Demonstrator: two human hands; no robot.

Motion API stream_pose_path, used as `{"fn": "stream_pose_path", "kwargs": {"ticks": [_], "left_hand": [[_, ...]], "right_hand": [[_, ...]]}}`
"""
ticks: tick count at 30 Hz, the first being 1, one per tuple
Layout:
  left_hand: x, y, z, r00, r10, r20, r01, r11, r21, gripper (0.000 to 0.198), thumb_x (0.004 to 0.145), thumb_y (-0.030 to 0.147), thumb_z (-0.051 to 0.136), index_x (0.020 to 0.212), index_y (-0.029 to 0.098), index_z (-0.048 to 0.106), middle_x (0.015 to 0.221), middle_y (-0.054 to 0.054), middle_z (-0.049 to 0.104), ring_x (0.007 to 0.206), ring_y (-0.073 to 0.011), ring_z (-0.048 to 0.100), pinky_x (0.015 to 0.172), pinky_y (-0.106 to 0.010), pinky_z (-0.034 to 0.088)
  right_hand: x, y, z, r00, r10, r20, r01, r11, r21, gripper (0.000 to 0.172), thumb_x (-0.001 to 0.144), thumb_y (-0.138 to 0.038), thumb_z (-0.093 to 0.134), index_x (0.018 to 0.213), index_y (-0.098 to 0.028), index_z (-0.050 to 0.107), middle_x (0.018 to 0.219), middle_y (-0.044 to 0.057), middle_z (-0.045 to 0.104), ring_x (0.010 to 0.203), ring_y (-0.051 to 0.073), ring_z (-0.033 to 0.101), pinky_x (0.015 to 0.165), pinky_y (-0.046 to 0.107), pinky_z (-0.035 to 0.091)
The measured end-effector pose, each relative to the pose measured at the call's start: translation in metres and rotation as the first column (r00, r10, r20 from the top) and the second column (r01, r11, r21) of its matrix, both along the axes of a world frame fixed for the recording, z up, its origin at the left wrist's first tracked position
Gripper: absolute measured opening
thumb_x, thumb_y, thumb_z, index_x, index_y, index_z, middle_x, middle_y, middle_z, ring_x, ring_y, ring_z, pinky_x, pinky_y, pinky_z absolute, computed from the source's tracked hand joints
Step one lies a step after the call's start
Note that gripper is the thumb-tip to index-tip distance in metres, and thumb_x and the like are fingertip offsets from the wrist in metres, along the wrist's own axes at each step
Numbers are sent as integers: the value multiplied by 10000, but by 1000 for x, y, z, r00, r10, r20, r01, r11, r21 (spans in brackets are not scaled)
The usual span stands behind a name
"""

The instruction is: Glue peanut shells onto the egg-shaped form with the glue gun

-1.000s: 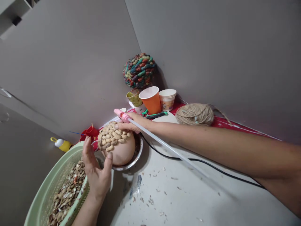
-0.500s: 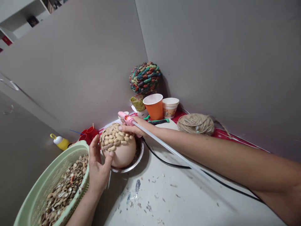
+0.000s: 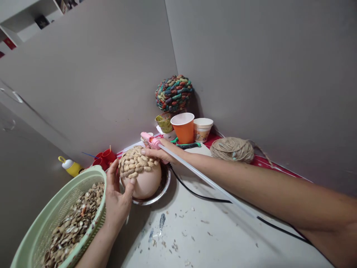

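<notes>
A pale, smooth balloon-like ball [image 3: 145, 185] rests in a shallow metal bowl [image 3: 168, 182]. Peanut shells [image 3: 134, 161] cover its upper part in close rows. My left hand [image 3: 118, 199] cups the ball's left side, thumb on its front and fingers behind. In my right hand [image 3: 164, 150] is a pink hot glue gun [image 3: 150, 140], with a long clear glue stick [image 3: 200, 174] running back over my forearm. The right thumb rests on the shells at the top right of the ball; the other right fingers are mostly hidden. The gun's nozzle points away to the left.
A green basket [image 3: 30, 230] of shells stands at left by my forearm. Behind are red cups [image 3: 107, 156], an orange cup [image 3: 183, 128], stacked paper cups [image 3: 202, 130], a colourful shell ball [image 3: 174, 93] and twine [image 3: 232, 149]. A black cord [image 3: 192, 192] crosses the table [image 3: 223, 238].
Both hands, the ball and the glue gun keep almost the same places. The whole view has shifted slightly; the glue stick's rear end appears a little farther right.
</notes>
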State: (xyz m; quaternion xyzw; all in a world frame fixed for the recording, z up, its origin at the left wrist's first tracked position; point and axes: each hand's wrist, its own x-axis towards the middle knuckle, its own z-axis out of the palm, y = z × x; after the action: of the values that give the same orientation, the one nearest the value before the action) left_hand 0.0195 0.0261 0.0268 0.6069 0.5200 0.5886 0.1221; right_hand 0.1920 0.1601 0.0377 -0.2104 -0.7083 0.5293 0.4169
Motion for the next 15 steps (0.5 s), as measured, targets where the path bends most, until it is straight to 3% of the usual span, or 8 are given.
{"fn": "stream_pose_path", "kwargs": {"ticks": [15], "left_hand": [[-7, -6, -3, 993, -2, -114, -2, 999, -33, 593, 865, 346, 628, 1414, 277, 415, 1440, -86, 470, 1342, -272, 427, 1129, -433, 317]], "right_hand": [[1, -5, 3, 999, 5, 42, -5, 1000, 7, 449, 720, -562, 696, 735, -154, 508, 607, -44, 438, 542, 73, 374, 501, 214, 276]]}}
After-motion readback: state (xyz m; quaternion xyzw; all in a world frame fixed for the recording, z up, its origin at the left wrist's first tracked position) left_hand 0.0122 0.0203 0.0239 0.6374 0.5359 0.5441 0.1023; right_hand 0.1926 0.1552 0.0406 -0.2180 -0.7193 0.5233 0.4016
